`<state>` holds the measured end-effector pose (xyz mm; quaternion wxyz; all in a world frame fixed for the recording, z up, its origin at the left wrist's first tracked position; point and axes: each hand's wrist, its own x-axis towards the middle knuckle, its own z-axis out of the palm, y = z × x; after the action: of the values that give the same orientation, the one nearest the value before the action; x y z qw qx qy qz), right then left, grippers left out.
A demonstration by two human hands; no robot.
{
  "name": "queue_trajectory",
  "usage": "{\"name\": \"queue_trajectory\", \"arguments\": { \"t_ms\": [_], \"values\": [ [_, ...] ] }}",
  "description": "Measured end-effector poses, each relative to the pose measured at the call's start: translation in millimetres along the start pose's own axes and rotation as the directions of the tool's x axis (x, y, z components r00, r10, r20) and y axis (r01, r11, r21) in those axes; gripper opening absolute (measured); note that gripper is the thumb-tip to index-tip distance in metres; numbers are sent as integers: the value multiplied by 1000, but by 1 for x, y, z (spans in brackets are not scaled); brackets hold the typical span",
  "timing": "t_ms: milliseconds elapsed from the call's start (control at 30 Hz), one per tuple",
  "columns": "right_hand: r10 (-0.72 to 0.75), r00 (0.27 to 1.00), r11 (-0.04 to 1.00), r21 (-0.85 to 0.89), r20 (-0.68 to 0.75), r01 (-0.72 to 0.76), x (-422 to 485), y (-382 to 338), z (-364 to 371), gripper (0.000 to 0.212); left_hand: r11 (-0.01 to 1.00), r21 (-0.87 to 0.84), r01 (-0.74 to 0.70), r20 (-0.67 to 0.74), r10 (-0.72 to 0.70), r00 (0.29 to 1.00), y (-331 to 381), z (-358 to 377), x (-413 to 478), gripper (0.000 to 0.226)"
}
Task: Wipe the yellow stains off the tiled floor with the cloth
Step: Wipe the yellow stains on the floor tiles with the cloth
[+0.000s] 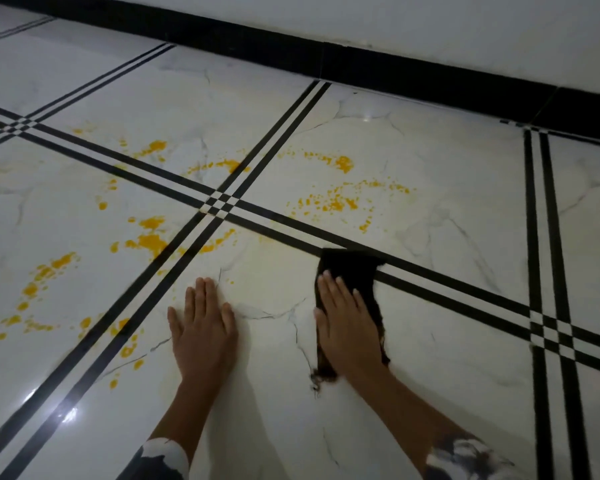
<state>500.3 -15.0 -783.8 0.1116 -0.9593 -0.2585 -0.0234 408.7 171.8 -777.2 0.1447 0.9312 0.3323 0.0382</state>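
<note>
- Right hand [347, 323]: fingers [333, 289] straight and together, pressed flat on the cloth; nothing gripped.
- Cloth [355, 268]: black, spread on the tiled floor [440, 244] under the right fingers, its far edge past the fingertips, reaching a black stripe.
- Left hand [203, 327]: fingers flat on bare tile, holding nothing.
- Yellow stains [149, 240]: splattered beyond and left of both hands' fingers, apart from the cloth.

A black baseboard [361, 69] runs slantwise across the top of the view. Above it rises a plain white wall [465, 29].
</note>
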Motion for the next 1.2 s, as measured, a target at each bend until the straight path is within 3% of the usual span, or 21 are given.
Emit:
{"name": "queue_trajectory", "arguments": {
  "t_ms": [100,133,200,267,400,500,567,667,767,900,967,1100,1200],
  "values": [
    [-193,976,978,-55,98,199,-10,20,-8,57,999,-43,-28,1,28,1000,37,-2,3,73],
    [-158,983,983,-79,91,165,4,30,-9,58,994,-78,-79,2,80,997,54,-3,9,76],
    [61,996,996,-76,58,-56,33,55,-15,63,966,-159,-204,22,210,978,94,2,31,74],
    [182,981,982,-57,65,-178,49,70,-18,64,950,-144,-276,39,284,958,126,12,58,65],
    [50,998,995,-89,36,-47,75,105,-13,57,982,-48,-181,24,183,983,144,39,90,59],
    [279,957,957,-62,-74,-284,129,165,-19,58,987,-12,-159,-12,158,987,147,50,86,73],
    [431,901,899,-55,-51,-434,162,200,-27,58,985,-6,-174,-20,174,985,146,50,87,75],
    [496,868,868,-14,-26,-496,188,204,-27,54,983,9,-183,-30,183,983,147,54,97,73],
    [354,934,934,-34,-49,-356,176,156,-13,53,981,23,-193,-8,193,981,146,52,94,72],
    [112,985,993,-51,135,-106,174,148,-27,74,983,5,-182,29,182,983,153,45,94,71],
    [157,983,987,-40,99,-154,191,171,-29,73,984,4,-175,34,175,984,154,45,95,71],
    [362,931,932,-19,40,-362,205,170,-19,50,983,23,-180,13,179,984,150,49,97,69],
    [219,975,974,-69,18,-218,174,135,-17,51,984,19,-175,18,174,985,147,49,96,69]
  ]
}}
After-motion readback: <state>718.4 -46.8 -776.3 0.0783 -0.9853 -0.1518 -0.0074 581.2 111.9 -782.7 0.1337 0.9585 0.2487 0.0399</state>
